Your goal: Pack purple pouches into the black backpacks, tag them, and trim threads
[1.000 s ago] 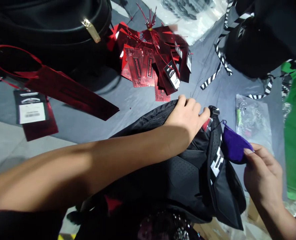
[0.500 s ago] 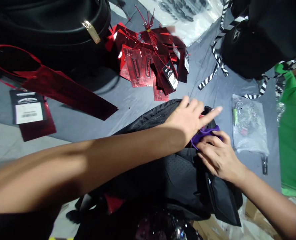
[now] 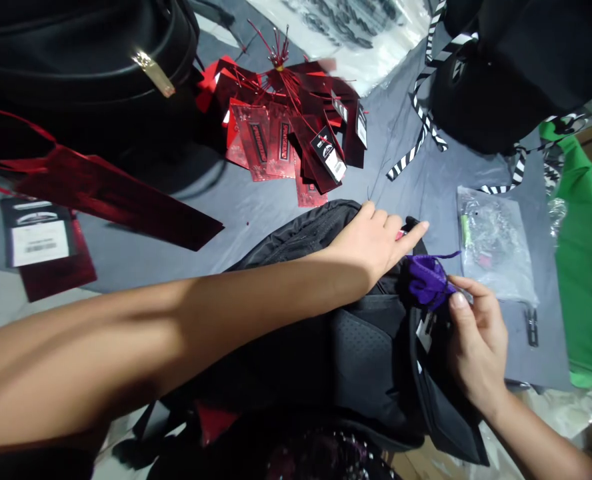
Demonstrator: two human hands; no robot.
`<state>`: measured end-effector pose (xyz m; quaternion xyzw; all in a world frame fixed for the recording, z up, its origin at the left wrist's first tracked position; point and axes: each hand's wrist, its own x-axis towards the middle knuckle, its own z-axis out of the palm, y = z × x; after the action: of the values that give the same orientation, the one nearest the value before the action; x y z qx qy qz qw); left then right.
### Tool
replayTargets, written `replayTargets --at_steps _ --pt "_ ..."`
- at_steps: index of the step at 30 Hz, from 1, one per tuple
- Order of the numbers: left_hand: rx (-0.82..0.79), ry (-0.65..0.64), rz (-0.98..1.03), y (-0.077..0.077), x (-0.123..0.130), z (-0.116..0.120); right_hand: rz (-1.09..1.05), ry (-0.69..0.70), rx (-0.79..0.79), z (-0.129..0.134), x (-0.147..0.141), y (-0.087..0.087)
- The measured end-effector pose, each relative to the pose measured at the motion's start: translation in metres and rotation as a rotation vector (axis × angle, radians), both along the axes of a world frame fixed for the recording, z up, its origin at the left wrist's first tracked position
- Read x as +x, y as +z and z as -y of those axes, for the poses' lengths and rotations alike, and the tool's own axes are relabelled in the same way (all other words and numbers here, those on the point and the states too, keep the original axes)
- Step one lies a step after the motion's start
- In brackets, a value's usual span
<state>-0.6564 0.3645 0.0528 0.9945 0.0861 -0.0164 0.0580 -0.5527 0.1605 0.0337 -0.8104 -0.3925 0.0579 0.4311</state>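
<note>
A black bag (image 3: 361, 347) lies open across the front edge of the table. My left hand (image 3: 371, 243) rests on the bag's upper edge, thumb stretched out to the right and the other fingers bent over the fabric; a small red-and-white bit shows beside it. Between thumb and fingers, my right hand (image 3: 479, 330) pinches the edge of a crumpled purple cloth piece (image 3: 429, 281) with a thin cord, just above the bag's right end. What lies under my left fingers is hidden.
Red tags (image 3: 276, 140) lie bunched on the grey table (image 3: 276, 233). A large black bag (image 3: 76, 60) with hanging tags stands upper left, another (image 3: 521, 87) with striped straps upper right. A clear plastic packet (image 3: 496, 247) and a black clip (image 3: 531, 327) lie at right.
My right hand has pulled the purple cloth piece to the right and down, out from beside my left hand, and turned. My left hand has stayed on the bag. The view has shifted slightly.
</note>
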Motion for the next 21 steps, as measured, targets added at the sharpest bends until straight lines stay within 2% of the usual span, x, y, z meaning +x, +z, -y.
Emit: replayTargets --at_steps 3,6,8,11,13,16,21 --pt "-0.009 -0.008 -0.001 0.003 -0.002 -0.001 -0.08 -0.06 0.014 -0.005 -0.004 0.006" --pt "-0.021 0.004 0.023 0.002 -0.002 -0.001 0.048 0.018 0.019 -0.015 -0.01 0.01" --pt "-0.028 0.027 0.049 -0.002 0.0 0.0 0.217 0.236 -0.048 -0.027 -0.01 0.01" --pt "-0.036 0.037 0.072 -0.009 0.002 0.0 0.586 0.722 -0.267 -0.048 -0.001 0.011" --pt "-0.028 0.047 0.093 -0.014 0.004 0.0 0.795 0.92 -0.393 -0.059 0.007 0.013" --pt "-0.021 0.1 0.124 -0.017 0.003 0.001 0.879 0.961 -0.454 -0.067 0.01 0.017" --pt "-0.016 0.141 0.084 -0.011 -0.001 0.0 0.886 0.941 -0.411 -0.067 0.001 0.014"
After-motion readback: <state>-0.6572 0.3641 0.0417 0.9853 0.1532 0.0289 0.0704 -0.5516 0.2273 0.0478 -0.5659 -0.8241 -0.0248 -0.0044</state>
